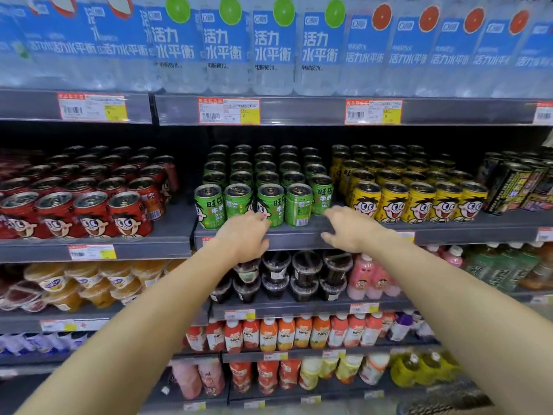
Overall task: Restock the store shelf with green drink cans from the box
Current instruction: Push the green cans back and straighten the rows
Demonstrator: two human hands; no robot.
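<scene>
Fingers (263, 218) loosely curled, seemingly beside green cans (270, 205)

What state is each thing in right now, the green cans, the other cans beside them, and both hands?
Green cans: upright in rows, front row short one can at its right end.
Red cans: upright, rows filled.
Yellow cans: upright, front row full.
Left hand: fingers curled, at the front green cans, no clear grip.
Right hand: open, holding nothing, over the shelf edge.
</scene>
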